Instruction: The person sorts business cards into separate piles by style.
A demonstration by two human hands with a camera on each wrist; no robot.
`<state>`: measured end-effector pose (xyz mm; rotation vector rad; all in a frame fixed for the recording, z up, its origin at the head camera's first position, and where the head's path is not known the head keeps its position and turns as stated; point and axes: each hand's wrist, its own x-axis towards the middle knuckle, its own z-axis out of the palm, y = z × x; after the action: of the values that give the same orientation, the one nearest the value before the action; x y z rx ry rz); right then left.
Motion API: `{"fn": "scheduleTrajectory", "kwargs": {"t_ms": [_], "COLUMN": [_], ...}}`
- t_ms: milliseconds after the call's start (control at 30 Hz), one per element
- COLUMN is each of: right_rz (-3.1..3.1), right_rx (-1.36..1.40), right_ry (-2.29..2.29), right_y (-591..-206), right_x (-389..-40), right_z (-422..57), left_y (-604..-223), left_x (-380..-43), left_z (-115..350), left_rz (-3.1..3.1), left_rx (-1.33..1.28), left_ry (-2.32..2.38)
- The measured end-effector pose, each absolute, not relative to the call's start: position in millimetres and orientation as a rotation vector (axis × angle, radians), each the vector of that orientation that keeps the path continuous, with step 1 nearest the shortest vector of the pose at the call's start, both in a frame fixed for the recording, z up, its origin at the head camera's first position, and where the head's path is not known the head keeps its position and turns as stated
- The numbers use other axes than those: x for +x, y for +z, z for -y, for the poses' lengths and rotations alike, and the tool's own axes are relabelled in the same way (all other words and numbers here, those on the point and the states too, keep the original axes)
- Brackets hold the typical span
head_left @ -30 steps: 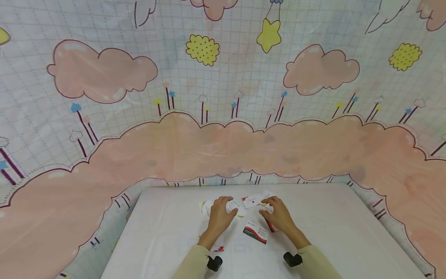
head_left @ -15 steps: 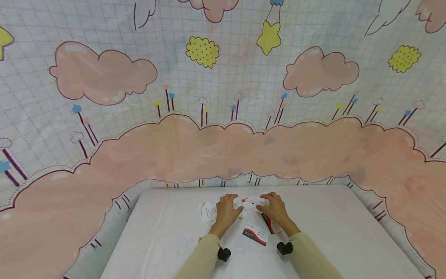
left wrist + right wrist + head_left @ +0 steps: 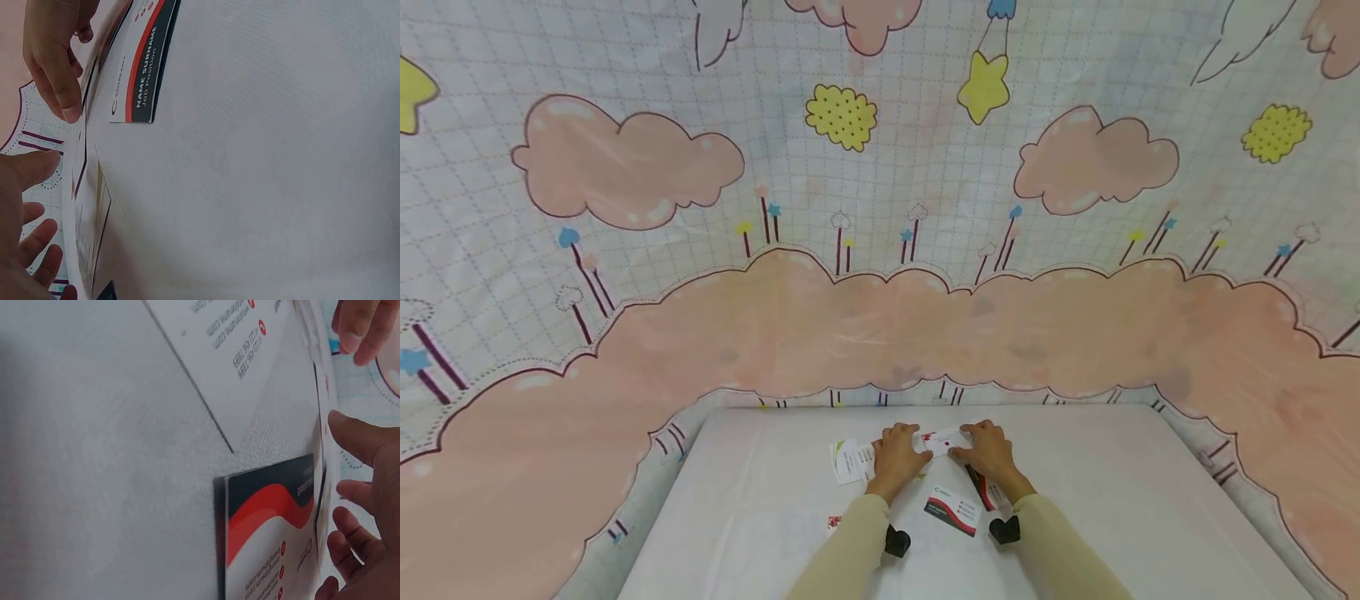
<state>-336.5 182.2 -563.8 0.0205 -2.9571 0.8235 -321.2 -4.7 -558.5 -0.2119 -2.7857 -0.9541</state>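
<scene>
A white business card (image 3: 943, 443) with a red floral corner and a red dot lies at the far middle of the table, between both hands. My left hand (image 3: 897, 458) is at its left end, thumb and fingers spread apart. At the right end, my right hand (image 3: 988, 454) curves its fingertips toward the card's edge. In the left wrist view, a fingertip (image 3: 72, 114) of the right hand is right at the card's edge. The left thumb (image 3: 37, 169) stands off from it. White cards with green corners (image 3: 848, 461) lie left of the left hand, partly covered by it.
A white, red and black business card (image 3: 952, 510) lies nearer, between the forearms. A similar stack (image 3: 987, 490) sits beside the right wrist, partly hidden. Another red-patterned card (image 3: 834, 522) peeks out by the left sleeve. A cartoon-printed cloth (image 3: 880, 325) hangs behind the white table (image 3: 760, 500).
My left hand has moved right, off the green-cornered cards, toward the red floral card. The right hand has shifted slightly left, so both hands now flank that card.
</scene>
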Motion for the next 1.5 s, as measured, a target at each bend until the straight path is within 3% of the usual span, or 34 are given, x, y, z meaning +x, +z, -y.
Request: {"fn": "scheduleTrajectory", "kwargs": {"t_ms": [733, 1500], "right_rz": [3.045, 2.982], "right_rx": [0.025, -0.045], "right_ry": [0.67, 0.935], "right_y": [-567, -564], "right_x": [-344, -346], "right_z": [-187, -183], "left_y": [-571, -565], "left_x": [-322, -328], "left_z": [-11, -12], "left_rz": [2.866, 2.864], "left_rx": [-0.221, -0.255], "left_ry": [-0.841, -0.795]}}
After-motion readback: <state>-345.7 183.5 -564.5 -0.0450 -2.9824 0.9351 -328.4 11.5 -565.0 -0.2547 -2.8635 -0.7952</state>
